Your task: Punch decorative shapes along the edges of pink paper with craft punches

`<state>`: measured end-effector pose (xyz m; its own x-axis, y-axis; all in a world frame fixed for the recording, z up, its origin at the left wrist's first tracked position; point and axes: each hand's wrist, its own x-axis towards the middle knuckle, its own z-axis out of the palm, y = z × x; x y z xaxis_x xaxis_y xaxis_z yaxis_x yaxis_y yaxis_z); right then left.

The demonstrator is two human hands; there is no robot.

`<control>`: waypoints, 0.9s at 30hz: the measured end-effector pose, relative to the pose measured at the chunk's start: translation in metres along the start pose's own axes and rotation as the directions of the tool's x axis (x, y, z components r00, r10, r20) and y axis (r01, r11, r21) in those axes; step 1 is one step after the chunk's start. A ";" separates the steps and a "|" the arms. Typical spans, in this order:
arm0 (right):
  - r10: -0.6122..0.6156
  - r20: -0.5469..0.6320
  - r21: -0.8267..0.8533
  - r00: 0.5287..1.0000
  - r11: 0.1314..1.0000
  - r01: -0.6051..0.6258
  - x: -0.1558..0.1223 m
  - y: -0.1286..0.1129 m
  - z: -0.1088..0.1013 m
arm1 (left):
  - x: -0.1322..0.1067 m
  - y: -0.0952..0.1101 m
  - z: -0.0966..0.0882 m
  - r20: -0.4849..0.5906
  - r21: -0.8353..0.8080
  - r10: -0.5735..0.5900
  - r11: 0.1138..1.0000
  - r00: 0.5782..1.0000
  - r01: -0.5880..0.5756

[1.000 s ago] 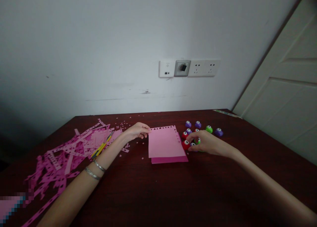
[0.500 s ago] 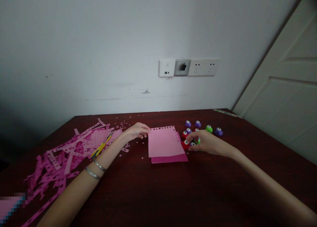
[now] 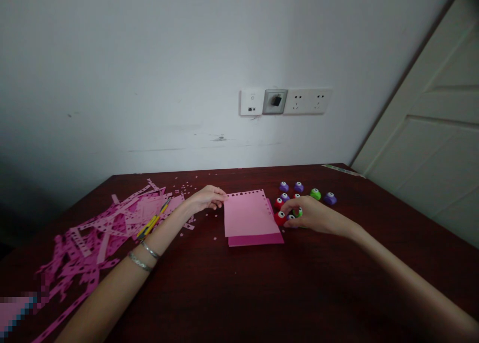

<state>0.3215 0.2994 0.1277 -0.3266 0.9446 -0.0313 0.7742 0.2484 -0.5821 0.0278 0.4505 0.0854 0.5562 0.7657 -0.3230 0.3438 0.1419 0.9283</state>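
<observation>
A light pink sheet of paper [image 3: 249, 215] with small cut-out shapes along its top and right edges lies over a darker pink sheet [image 3: 258, 240]. At its upper left corner, my left hand [image 3: 207, 198] has the paper pinched between thumb and fingers. A red craft punch [image 3: 280, 218] sits at the right edge of the paper, with the thumb and fingers of my right hand [image 3: 310, 214] closed around it. Several other punches, red, purple and green, stand close behind my right hand, which partly hides some of them. A green punch [image 3: 315, 194] is among them.
A heap of punched pink paper strips [image 3: 130, 213] covers the left of the dark wooden table [image 3: 239, 293]. A yellow utility knife [image 3: 154, 219] lies on it beside my left forearm. Tiny pink cut-outs are scattered behind my left hand. A ruler-like strip [image 3: 343, 171] lies at the back right.
</observation>
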 end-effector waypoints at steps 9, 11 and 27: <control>0.013 0.012 -0.001 1.000 1.000 -0.013 -0.001 -0.004 -0.001 | -0.003 0.005 0.006 -0.009 -0.020 -0.022 1.000 1.000 0.021; 0.020 0.013 -0.007 1.000 1.000 -0.020 -0.001 -0.006 -0.001 | -0.003 0.006 0.009 -0.012 -0.019 -0.028 0.999 1.000 0.028; 0.004 0.020 -0.043 1.000 0.999 -0.003 0.004 0.002 0.016 | 0.008 -0.011 0.014 0.008 -0.012 -0.050 0.999 0.999 0.051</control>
<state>0.3133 0.2999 0.1134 -0.3342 0.9412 -0.0503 0.7981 0.2542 -0.5463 0.0391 0.4458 0.0699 0.5440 0.7526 -0.3709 0.3622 0.1880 0.9129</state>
